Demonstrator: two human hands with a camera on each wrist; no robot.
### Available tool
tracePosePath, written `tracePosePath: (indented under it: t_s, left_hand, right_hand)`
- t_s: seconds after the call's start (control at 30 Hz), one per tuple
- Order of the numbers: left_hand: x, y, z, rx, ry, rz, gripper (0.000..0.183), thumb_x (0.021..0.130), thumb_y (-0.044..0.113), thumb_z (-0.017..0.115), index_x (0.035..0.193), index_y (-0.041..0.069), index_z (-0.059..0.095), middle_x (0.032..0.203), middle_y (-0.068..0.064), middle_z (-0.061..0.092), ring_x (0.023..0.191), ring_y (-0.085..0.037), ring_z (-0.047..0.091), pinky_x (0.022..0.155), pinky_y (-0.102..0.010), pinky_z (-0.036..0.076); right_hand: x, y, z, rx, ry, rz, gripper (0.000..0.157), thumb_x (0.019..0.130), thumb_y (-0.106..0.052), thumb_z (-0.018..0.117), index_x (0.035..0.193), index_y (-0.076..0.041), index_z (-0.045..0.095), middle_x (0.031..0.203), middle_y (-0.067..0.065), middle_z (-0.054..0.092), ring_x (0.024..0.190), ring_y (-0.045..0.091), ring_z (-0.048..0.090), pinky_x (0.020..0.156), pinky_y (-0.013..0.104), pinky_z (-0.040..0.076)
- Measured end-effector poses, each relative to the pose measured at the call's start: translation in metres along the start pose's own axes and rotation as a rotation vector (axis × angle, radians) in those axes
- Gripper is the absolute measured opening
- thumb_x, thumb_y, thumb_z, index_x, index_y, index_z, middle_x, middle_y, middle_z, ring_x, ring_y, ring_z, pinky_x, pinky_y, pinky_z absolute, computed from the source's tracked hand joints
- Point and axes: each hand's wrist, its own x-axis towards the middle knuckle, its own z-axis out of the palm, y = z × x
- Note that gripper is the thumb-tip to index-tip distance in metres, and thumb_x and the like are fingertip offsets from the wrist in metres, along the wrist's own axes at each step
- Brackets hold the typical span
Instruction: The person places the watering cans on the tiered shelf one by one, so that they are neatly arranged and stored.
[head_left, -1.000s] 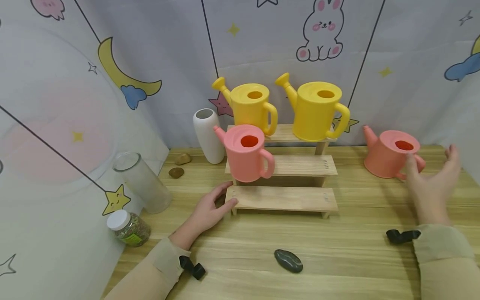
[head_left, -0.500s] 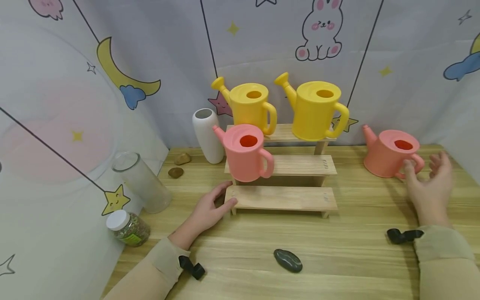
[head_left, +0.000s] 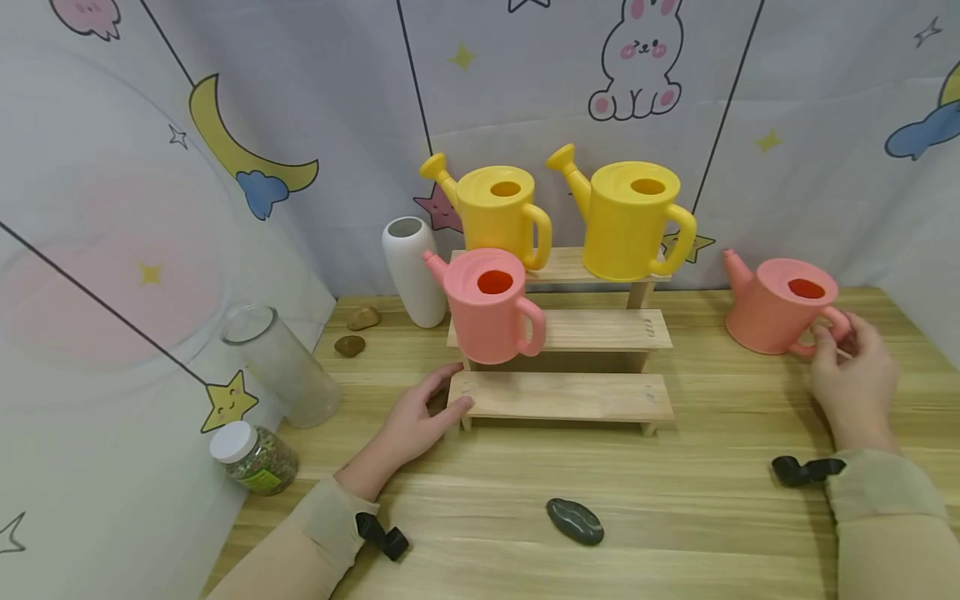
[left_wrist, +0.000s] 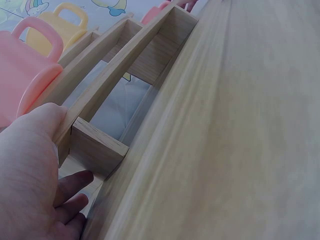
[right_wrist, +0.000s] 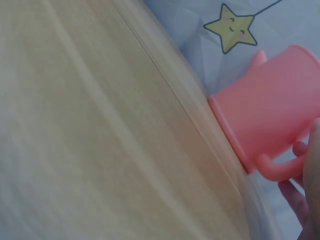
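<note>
At the right, a pink watering can point(head_left: 776, 304) stands on the table. My right hand point(head_left: 855, 379) holds its handle, thumb on the near side and fingers curled behind; the right wrist view shows the can's handle point(right_wrist: 280, 170) in that hand. My left hand point(head_left: 408, 425) grips the left end of the lowest step of a wooden tiered stand point(head_left: 562, 396), thumb on the step. In the left wrist view its other fingers point(left_wrist: 75, 182) hang below, partly curled. Another pink watering can point(head_left: 486, 312) sits on the middle step. Two yellow watering cans, one smaller point(head_left: 495, 217) and one larger point(head_left: 626, 229), occupy the top step.
A white vase point(head_left: 415, 271) stands left of the stand, near two brown stones point(head_left: 363, 317). Farther left are a clear glass vase point(head_left: 288, 371) and a lidded jar point(head_left: 258, 458). A dark stone point(head_left: 575, 522) lies in front. A printed curtain point(head_left: 525, 100) hangs behind.
My right hand has lowered and its fingers have closed round the pink watering can's handle; before, they were spread beside it. The left hand has stayed on the stand.
</note>
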Motion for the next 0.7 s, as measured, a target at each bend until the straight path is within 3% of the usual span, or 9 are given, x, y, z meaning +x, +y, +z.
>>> tracePosePath:
  t_s: [0.13,0.3,0.4,0.5,0.57,0.7]
  left_hand:
    - [0.001,0.000,0.000,-0.003,0.001,0.002,0.059,0.097,0.050,0.067,0.151,0.033,0.047,0.146,0.004,0.060,0.136,-0.017,0.059,0.115,-0.047,0.047]
    - [0.000,0.000,0.000,-0.001,0.001,0.000,0.060,0.097,0.051,0.067,0.151,0.033,0.047,0.144,0.004,0.062,0.134,-0.016,0.060,0.114,-0.047,0.048]
    - [0.000,0.001,0.000,-0.002,0.001,0.000,0.060,0.097,0.051,0.067,0.151,0.033,0.047,0.144,0.004,0.062,0.134,-0.016,0.060,0.114,-0.046,0.048]
    - [0.000,0.001,0.000,0.001,0.001,0.000,0.061,0.097,0.051,0.067,0.151,0.032,0.047,0.145,0.003,0.061,0.135,-0.016,0.059,0.114,-0.046,0.047]
    - [0.000,0.001,0.000,0.001,0.002,-0.001,0.061,0.097,0.051,0.067,0.151,0.032,0.047,0.145,0.003,0.061,0.136,-0.017,0.059,0.115,-0.047,0.047]
    - [0.000,0.002,0.000,0.000,0.004,-0.007,0.061,0.096,0.052,0.067,0.151,0.032,0.047,0.146,0.003,0.061,0.136,-0.017,0.059,0.115,-0.047,0.046]
  right_hand:
    - [0.000,0.000,0.002,-0.015,0.041,-0.036,0.050,0.102,-0.041,0.055,0.145,-0.017,0.058,0.127,0.019,0.068,0.090,-0.026,0.042,0.089,-0.001,0.043]
    - [0.001,0.001,0.003,-0.047,0.065,-0.075,0.045,0.103,-0.031,0.050,0.137,-0.003,0.061,0.118,0.023,0.071,0.076,-0.028,0.031,0.072,-0.003,0.028]
    - [0.001,-0.001,0.002,-0.051,0.074,-0.055,0.044,0.103,-0.031,0.050,0.134,-0.002,0.063,0.102,-0.004,0.071,0.074,-0.029,0.032,0.070,-0.002,0.027]
    - [0.002,-0.005,0.001,-0.035,0.087,-0.011,0.044,0.102,-0.033,0.052,0.131,-0.003,0.065,0.084,-0.034,0.049,0.073,-0.028,0.035,0.069,-0.002,0.029]
    - [0.003,-0.010,-0.001,0.000,0.085,0.035,0.040,0.102,-0.034,0.052,0.128,-0.007,0.066,0.079,-0.042,0.037,0.074,-0.027,0.039,0.070,-0.002,0.032]
    - [0.004,-0.026,-0.004,0.103,0.095,0.097,0.032,0.104,-0.031,0.050,0.129,-0.019,0.066,0.082,-0.040,0.046,0.079,-0.024,0.049,0.073,-0.001,0.039]
